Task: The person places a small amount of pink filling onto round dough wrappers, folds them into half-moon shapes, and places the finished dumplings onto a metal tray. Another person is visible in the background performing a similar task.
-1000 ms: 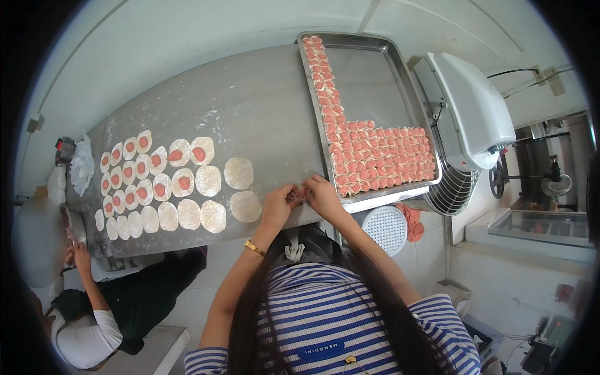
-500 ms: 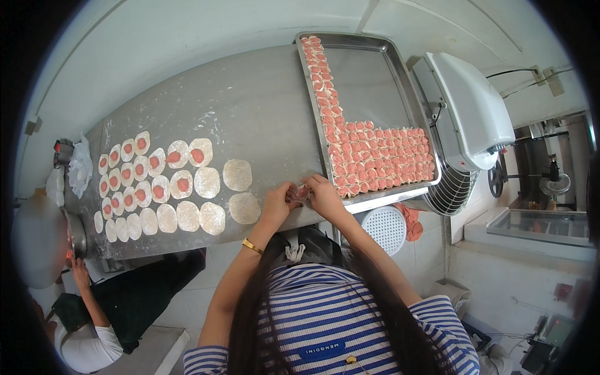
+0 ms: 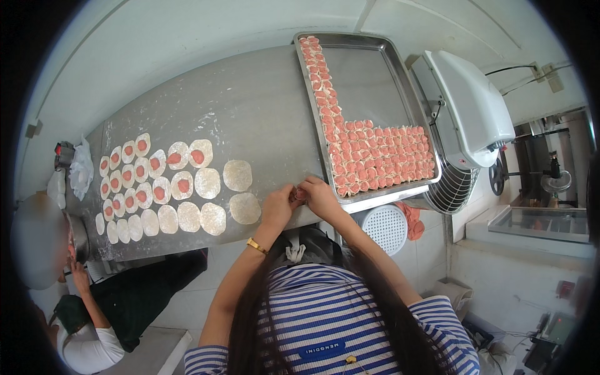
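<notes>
Over the near edge of the steel table (image 3: 269, 112), my left hand (image 3: 279, 205) and my right hand (image 3: 320, 197) meet around a small meat dumpling (image 3: 300, 195). Both sets of fingers are closed on it and hide most of its wrapper; a bit of pink filling shows. To the right of my right hand lies a large metal tray (image 3: 369, 75), with rows of open-topped pink dumplings (image 3: 381, 153) along its left side and near half. Left of my left hand are floured round wrappers (image 3: 244, 208), several bare, others topped with pink filling (image 3: 183, 186).
At far left a co-worker's hand (image 3: 79, 276) is by a metal bowl (image 3: 77, 236). A white machine with a wire guard (image 3: 465, 112) stands right of the tray. Below the tray is a white perforated stool (image 3: 384, 230). Plastic bags (image 3: 81, 165) lie at the table's left end.
My fingers have drawn closer together around the dumpling, and my right hand has shifted slightly left. The co-worker's hand has moved slightly by the bowl. The tray and wrappers look the same.
</notes>
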Motion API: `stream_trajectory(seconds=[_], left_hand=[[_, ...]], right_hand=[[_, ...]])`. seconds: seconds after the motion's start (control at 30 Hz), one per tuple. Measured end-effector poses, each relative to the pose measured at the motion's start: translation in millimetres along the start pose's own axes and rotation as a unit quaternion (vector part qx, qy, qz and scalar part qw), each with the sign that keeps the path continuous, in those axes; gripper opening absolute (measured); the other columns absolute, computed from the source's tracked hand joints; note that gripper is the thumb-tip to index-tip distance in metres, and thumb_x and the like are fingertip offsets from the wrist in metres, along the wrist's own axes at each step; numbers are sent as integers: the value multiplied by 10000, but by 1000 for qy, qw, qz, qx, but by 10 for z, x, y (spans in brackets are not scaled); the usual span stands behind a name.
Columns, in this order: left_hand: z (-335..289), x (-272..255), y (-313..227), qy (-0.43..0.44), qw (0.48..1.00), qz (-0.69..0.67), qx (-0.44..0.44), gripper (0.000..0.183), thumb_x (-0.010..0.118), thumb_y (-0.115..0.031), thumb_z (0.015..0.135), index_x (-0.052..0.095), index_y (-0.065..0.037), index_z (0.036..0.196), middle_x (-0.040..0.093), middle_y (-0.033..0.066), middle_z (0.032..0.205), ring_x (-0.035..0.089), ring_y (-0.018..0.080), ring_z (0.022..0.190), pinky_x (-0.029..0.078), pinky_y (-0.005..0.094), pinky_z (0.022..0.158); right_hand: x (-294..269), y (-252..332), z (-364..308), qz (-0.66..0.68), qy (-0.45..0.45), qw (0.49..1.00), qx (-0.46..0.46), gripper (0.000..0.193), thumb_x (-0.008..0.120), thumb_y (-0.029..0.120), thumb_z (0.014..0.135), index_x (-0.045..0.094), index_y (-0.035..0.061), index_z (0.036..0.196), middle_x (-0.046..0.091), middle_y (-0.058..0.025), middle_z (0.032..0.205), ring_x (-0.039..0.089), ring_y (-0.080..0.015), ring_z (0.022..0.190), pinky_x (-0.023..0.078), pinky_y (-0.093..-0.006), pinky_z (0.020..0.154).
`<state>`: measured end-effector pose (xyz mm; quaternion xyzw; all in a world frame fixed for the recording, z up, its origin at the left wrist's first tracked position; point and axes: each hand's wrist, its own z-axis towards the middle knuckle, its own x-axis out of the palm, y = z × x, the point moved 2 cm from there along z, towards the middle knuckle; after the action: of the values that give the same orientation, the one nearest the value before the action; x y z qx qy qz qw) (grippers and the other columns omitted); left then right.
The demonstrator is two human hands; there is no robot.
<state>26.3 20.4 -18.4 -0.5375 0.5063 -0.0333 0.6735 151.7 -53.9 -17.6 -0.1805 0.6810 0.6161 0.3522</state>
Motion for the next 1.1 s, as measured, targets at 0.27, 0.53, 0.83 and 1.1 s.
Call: stream_trajectory(seconds=[0.27, 0.53, 0.83, 1.1], left_hand=[[-43, 10, 100, -50, 996, -68, 18, 234, 720, -83, 728, 594, -41, 920, 655, 120, 756, 655, 285, 755, 504, 362, 670], [9, -10, 83, 2, 997, -78, 14, 204, 723, -85, 736, 609, -26, 895, 665, 141, 783, 666, 286, 738, 513, 356, 650], [67, -26, 50, 27, 999, -38, -4, 256, 739, -62, 705, 603, -20, 917, 668, 129, 821, 659, 284, 776, 513, 351, 686], [140, 49, 167, -11, 994, -97, 50, 274, 723, -20, 717, 585, -9, 954, 668, 136, 865, 667, 278, 788, 533, 344, 707]], right_hand=[[13, -4, -34, -8, -45, 999, 6, 255, 586, -64, 686, 623, 25, 922, 577, -163, 898, 588, -370, 862, 486, -430, 728], [-29, 43, 10, 8, -57, 998, 0, 255, 609, -36, 705, 624, 17, 954, 577, -164, 926, 584, -368, 886, 491, -426, 736], [-21, -22, 35, -7, -64, 998, -4, 227, 611, -2, 737, 612, -6, 964, 559, -171, 930, 585, -377, 871, 491, -434, 724], [59, -32, 37, 15, -88, 996, 31, 274, 568, -100, 681, 624, 7, 927, 578, -156, 853, 597, -378, 821, 488, -413, 682]])
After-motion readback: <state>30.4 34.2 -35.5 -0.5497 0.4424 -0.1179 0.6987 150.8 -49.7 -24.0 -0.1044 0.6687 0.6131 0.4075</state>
